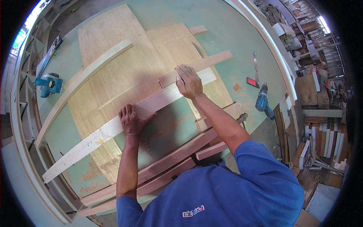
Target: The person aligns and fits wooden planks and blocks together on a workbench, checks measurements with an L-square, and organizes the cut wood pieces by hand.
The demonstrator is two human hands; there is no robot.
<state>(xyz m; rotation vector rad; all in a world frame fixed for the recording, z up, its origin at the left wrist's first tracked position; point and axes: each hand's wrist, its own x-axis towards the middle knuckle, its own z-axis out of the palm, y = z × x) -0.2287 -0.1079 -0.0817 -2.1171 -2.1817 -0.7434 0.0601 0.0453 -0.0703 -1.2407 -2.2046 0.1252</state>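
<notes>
A long pale board (104, 130) lies slantwise across the worktable, from the lower left toward the upper right. My left hand (133, 120) lies across it near its middle, fingers reaching over the far edge and thumb spread to the right; it is open. Farther right, my right hand (189, 81) is closed over a brown wooden strip (215, 59) that sits along the pale board's far edge. Its fingers are pressed together across the strip, and the palm is by the pale board. Beneath these pieces are plywood panels (113, 28).
A curved wooden strip (81, 77) arches at the left, beside a blue power tool (49, 85). On the right lie a blue cordless drill (261, 99) and a metal square with a red part (252, 81). Reddish wooden bars (177, 153) lie near my body. Sawdust (92, 171) dusts the table.
</notes>
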